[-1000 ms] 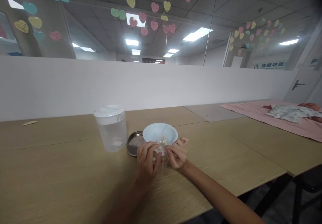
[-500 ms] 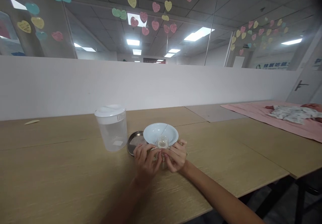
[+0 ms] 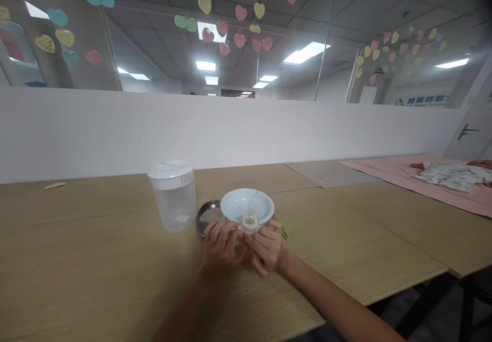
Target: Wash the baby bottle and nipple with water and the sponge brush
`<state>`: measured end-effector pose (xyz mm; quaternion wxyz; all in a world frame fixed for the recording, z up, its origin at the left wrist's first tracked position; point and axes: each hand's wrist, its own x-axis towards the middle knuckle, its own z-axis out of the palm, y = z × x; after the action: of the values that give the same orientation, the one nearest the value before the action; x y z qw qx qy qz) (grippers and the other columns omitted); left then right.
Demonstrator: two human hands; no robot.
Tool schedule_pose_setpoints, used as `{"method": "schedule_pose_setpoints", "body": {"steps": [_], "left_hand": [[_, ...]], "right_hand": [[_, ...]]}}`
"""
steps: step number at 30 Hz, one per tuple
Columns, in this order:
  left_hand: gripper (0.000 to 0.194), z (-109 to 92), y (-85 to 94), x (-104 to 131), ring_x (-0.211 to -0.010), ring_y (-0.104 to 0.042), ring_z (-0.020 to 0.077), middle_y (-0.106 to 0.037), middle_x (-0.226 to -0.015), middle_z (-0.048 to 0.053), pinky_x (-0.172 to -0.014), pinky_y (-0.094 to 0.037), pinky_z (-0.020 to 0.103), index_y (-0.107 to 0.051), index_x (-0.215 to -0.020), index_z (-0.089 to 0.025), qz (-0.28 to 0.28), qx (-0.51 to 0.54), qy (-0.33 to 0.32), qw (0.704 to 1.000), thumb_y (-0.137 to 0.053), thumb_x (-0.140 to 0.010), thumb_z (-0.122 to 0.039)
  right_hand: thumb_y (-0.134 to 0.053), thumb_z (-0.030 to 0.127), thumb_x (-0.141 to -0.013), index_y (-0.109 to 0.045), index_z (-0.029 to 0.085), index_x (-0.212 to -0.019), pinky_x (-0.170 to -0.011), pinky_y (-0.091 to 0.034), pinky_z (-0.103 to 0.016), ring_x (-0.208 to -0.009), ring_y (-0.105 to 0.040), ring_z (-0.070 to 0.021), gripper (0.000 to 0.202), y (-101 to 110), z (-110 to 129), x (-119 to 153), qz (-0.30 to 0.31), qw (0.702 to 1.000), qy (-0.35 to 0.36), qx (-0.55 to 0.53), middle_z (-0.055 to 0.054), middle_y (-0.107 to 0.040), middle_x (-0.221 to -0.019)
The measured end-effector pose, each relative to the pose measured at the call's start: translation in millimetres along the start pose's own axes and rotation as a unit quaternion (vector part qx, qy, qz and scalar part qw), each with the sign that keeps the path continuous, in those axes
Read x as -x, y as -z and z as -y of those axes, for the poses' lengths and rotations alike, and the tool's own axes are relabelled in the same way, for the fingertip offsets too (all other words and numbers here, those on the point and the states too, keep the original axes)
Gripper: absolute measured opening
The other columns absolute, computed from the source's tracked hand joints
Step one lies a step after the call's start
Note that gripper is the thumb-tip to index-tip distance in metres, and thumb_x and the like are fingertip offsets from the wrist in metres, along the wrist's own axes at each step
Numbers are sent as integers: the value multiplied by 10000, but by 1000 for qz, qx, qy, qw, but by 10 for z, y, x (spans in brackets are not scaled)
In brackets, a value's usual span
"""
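Note:
A baby bottle [image 3: 249, 220] with a clear domed cap stands in front of me, its lower part mostly hidden by my fingers. My left hand [image 3: 223, 242] curls round its left side. From the right, my right hand [image 3: 266, 246] closes on it, and the fingertips of both hands meet at the front just below the cap. Directly behind the bottle is a white bowl [image 3: 232, 202] with a thin stick or handle in it. A round metal dish [image 3: 202, 219] sits at the bowl's left, partly behind my left hand.
A clear plastic bucket with a white lid [image 3: 171, 196] stands left of the dish. Past my right hand, a green utensil [image 3: 285, 232] shows. A pink cloth [image 3: 388, 163] with a patterned garment [image 3: 448, 174] lies far right. A flat pale piece [image 3: 54, 185] lies far left.
My hands and the bottle's cap have come slightly lower in view, and my right-hand fingers have folded in more. The green utensil now shows beside the bowl. The view has shifted a little.

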<state>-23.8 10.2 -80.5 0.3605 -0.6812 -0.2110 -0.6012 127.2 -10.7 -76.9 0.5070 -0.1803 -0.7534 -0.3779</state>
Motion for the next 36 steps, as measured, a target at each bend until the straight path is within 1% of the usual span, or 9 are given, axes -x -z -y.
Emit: {"method": "schedule_pose_setpoints", "body": {"steps": [6, 10, 17, 20, 22, 24, 27, 31, 36], "left_hand": [[75, -27, 28, -11, -792, -575, 185, -631, -749, 55, -874, -416, 377, -535, -678, -182, 28, 17, 14, 999, -511, -696, -114], [94, -37, 62, -30, -773, -571, 185, -622, -757, 51, -850, -417, 380, -522, -693, -190, 53, 25, 20, 998, -489, -707, -103], [53, -15, 59, -17, -780, -542, 207, -617, -762, 67, -798, -408, 391, -503, -657, -193, 67, 47, 37, 996, -474, -687, -160], [62, 17, 57, 10, -754, -526, 219, -604, -727, 78, -744, -397, 386, -491, -628, -191, 74, 61, 50, 994, -470, -683, -213], [45, 30, 60, 21, -734, -517, 215, -598, -714, 77, -725, -389, 376, -491, -627, -189, 81, 69, 52, 993, -485, -667, -208], [12, 32, 62, 25, -726, -511, 210, -596, -711, 75, -722, -387, 370, -495, -636, -186, 87, 76, 48, 992, -497, -647, -181], [38, 16, 60, 20, -736, -512, 216, -598, -713, 79, -726, -390, 372, -506, -659, -184, 91, 87, 29, 992, -483, -638, -163], [60, -3, 56, 6, -739, -516, 218, -603, -719, 81, -738, -391, 382, -510, -683, -183, 101, 101, 8, 990, -461, -653, -168], [79, -2, 61, -6, -766, -527, 224, -619, -764, 94, -747, -392, 382, -525, -712, -178, 119, 97, 2, 988, -449, -693, -188]], "right_hand": [[-425, 178, -653, -610, 121, -893, -572, -250, -343, -533, -455, -152, 308, -18, 27, 24, 19, 1000, 2, -21, -13, -559, -572], [-426, 171, -648, -607, 121, -886, -588, -265, -354, -525, -448, -148, 303, -28, 35, 39, 21, 999, 3, -29, -17, -574, -582], [-431, 169, -662, -605, 144, -857, -616, -272, -355, -506, -415, -135, 262, -37, 54, -3, 17, 999, -20, -34, 13, -521, -533], [-466, 179, -678, -569, 162, -786, -633, -274, -353, -533, -438, -134, 151, -54, 54, 17, -12, 998, -32, -43, 11, -536, -568], [-489, 167, -691, -518, 174, -721, -645, -273, -350, -543, -444, -130, 43, -72, 42, 43, -30, 997, -54, -44, 17, -529, -578], [-496, 136, -706, -481, 179, -691, -658, -273, -347, -537, -430, -121, 48, -87, 23, 63, -35, 995, -86, -35, 30, -502, -566], [-480, 111, -728, -470, 180, -685, -675, -276, -341, -539, -415, -115, 82, -96, -10, 72, -30, 993, -114, -30, 36, -481, -564], [-457, 115, -730, -462, 182, -679, -688, -273, -346, -544, -406, -118, 85, -100, -35, 88, -20, 992, -113, -45, 35, -469, -562], [-416, 133, -703, -417, 187, -643, -687, -274, -360, -541, -384, -122, 81, -105, -48, 128, -28, 990, -114, -74, 30, -429, -562]]}}
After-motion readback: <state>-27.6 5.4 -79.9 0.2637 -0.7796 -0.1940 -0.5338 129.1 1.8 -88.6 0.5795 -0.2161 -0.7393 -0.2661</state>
